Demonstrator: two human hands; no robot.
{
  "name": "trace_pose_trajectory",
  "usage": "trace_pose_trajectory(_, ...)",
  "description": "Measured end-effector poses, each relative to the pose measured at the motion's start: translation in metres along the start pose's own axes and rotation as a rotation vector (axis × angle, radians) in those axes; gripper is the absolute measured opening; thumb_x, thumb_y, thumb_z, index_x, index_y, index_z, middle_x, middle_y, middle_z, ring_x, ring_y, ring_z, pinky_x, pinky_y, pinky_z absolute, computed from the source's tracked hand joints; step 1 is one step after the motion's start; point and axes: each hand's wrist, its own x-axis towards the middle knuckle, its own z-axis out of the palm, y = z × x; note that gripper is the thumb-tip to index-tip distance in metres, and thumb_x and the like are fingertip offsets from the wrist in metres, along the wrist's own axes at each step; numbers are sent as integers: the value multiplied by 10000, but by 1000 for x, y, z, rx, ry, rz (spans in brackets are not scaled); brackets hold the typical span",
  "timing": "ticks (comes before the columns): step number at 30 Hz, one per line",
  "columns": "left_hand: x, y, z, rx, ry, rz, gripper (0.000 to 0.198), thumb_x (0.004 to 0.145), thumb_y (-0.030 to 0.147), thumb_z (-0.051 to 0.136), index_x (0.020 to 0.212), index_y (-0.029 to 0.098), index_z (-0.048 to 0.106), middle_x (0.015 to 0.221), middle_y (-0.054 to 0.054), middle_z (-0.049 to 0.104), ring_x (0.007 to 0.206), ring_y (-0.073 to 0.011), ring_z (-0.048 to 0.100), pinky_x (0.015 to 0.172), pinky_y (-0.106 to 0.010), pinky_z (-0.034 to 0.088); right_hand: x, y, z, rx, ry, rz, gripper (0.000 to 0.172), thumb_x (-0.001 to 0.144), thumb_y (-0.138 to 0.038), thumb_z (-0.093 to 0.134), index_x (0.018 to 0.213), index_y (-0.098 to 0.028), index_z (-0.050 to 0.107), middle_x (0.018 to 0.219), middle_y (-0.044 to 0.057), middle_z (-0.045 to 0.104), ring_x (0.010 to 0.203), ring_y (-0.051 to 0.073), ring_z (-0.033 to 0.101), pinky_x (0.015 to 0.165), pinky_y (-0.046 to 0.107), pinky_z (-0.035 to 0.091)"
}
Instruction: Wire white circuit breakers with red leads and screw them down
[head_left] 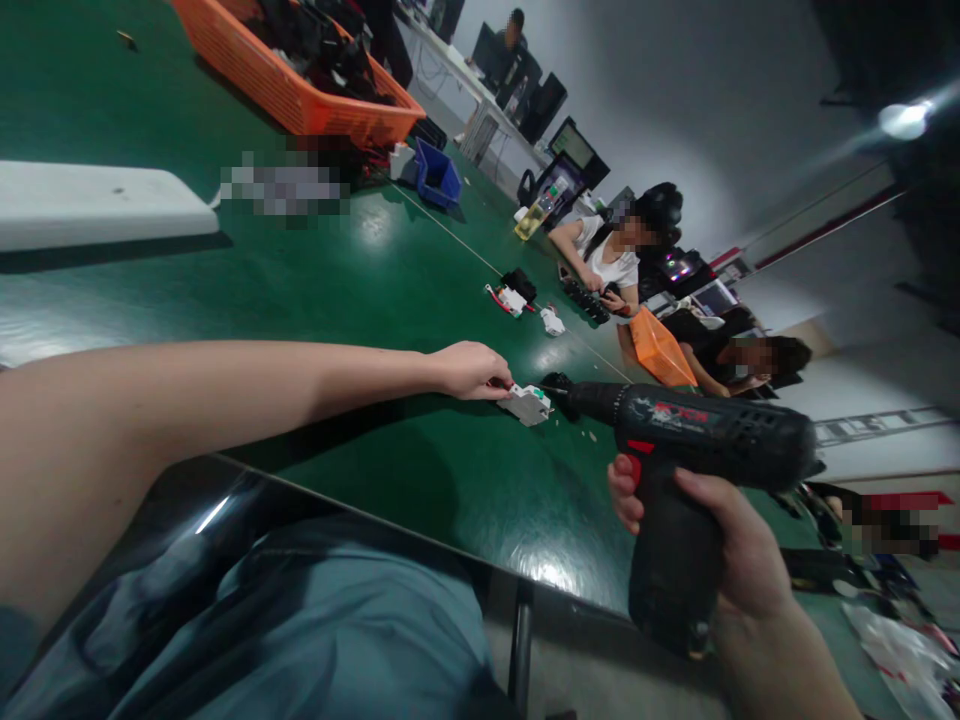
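Observation:
My left hand (474, 372) is closed on one end of a small white circuit breaker (529, 404) with a green part on its upper side, low over the green table. A black cordless drill (697, 430) with a red trigger fills my right hand (739, 545), whose fingers wrap round the grip. The drill points left, and its thin bit reaches the breaker's near end; whether it touches a screw is too small to tell. Just behind the bit sits a small black object (561, 392).
The green table (300, 290) bears an orange basket (315, 105) of black parts, a blue bin (436, 175), a long white case (105, 205) and a white breaker (553, 320). Another breaker with red wires (513, 300) lies near it. Two people (615, 255) sit across the table.

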Motion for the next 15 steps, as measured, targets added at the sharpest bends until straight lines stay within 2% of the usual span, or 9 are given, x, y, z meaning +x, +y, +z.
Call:
trace_pose_trajectory(3, -1, 3, -2, -2, 9, -24, 273, 915, 408, 541, 990, 256, 755, 906, -27, 754, 773, -156, 653, 590, -257, 348, 5, 0, 0, -22, -7, 58, 346, 689, -424, 762, 887, -144, 717, 813, 67, 626, 624, 134, 552, 541, 233, 522)
trace_pose_trajectory(8, -1, 4, -1, 0, 9, -42, 259, 914, 393, 549, 990, 264, 761, 941, -23, 760, 807, -159, 664, 595, -256, 355, 10, 2, -7, -41, -7, 124, 352, 733, -412, 747, 950, -135, 722, 875, 78, 658, 665, 144, 600, 597, 238, 547)
trace_pose_trajectory(12, 0, 0, 4, -23, 49, -20, 257, 911, 391, 559, 990, 259, 764, 1001, -28, 761, 881, -169, 675, 651, -252, 395, 11, 4, -6, -85, 43, 117, 357, 735, -442, 749, 927, -142, 720, 859, 83, 675, 643, 156, 615, 577, 251, 553)
trace_pose_trajectory(15, -1, 0, 5, -25, 68, -14, 247, 906, 393, 568, 959, 257, 768, 965, -31, 762, 841, -170, 674, 632, -259, 389, 13, 2, -3, -119, -2, 77, 339, 778, -458, 707, 924, -152, 702, 837, 86, 680, 621, 167, 616, 558, 272, 555)
